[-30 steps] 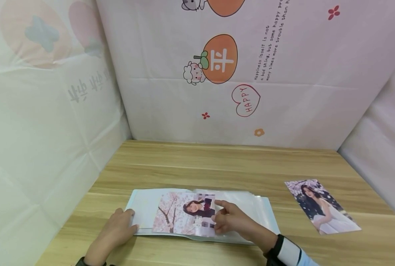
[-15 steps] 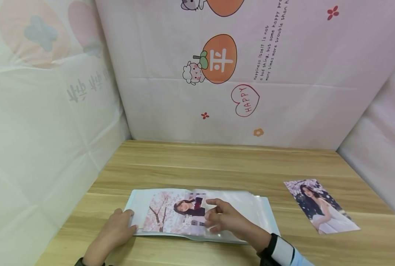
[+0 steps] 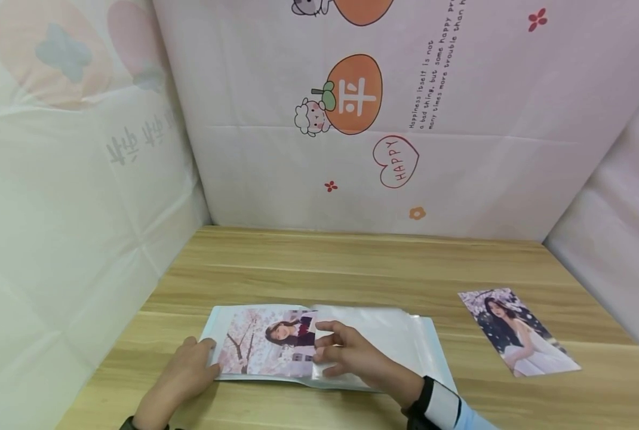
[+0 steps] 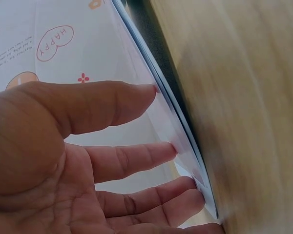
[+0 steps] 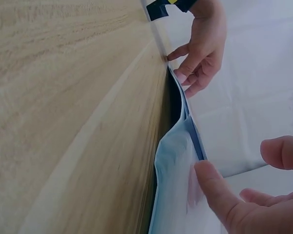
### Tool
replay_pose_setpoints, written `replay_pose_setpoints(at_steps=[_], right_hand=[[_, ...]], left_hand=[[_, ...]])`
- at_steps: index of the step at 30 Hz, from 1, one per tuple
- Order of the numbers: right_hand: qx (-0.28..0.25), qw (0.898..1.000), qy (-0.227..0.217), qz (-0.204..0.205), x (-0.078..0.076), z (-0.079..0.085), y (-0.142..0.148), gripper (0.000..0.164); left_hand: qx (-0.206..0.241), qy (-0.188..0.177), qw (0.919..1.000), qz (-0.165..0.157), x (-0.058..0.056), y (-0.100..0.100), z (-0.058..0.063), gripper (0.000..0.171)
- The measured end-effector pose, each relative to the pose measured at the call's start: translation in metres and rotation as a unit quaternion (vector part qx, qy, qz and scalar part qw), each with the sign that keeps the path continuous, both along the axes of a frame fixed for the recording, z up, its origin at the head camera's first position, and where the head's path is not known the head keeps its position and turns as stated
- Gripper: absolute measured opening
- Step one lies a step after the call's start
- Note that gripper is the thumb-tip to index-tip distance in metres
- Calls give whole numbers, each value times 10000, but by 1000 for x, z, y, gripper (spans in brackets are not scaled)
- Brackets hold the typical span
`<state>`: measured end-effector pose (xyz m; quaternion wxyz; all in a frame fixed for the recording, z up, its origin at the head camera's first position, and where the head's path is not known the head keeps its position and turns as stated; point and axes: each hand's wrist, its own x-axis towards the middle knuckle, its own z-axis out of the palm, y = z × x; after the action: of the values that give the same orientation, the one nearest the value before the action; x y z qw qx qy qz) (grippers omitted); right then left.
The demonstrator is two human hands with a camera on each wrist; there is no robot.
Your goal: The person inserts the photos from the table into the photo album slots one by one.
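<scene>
A pale blue photo album (image 3: 373, 334) lies spread on the table. Over its left page lies a photo (image 3: 244, 343) of a person among pink blossoms; a clear sleeve seems to cover it, but I cannot tell how far. My left hand (image 3: 187, 367) rests at the album's left edge; in the left wrist view its extended fingertips touch the page (image 4: 166, 117). At the photo's right end, near the album's middle, my right hand (image 3: 359, 358) touches the photo with slightly bent fingers. In the right wrist view the thumb (image 5: 217, 190) touches the page and the index finger stands apart.
Another photo (image 3: 521, 334), of a person in a white dress, lies on the wooden table (image 3: 373, 263) to the album's right. White printed cloth (image 3: 276, 167) hangs behind the table and along both sides.
The photo has slid left across the album's left page, almost to its left edge. My right hand has moved left with it, while the left hand stays in place.
</scene>
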<state>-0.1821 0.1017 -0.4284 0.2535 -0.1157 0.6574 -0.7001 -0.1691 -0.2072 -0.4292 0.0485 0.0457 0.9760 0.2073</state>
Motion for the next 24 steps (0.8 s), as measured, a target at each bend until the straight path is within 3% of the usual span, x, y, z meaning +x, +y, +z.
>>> replay_pose_setpoints(at_steps=[19, 24], right_hand=[[-106, 9992, -46, 394, 3, -2, -11, 55], [-29, 9993, 21, 378, 4, -1, -15, 56]], left_hand=[[62, 165, 9998, -69, 0, 0, -1, 41], [112, 240, 9996, -97, 0, 0, -2, 32]])
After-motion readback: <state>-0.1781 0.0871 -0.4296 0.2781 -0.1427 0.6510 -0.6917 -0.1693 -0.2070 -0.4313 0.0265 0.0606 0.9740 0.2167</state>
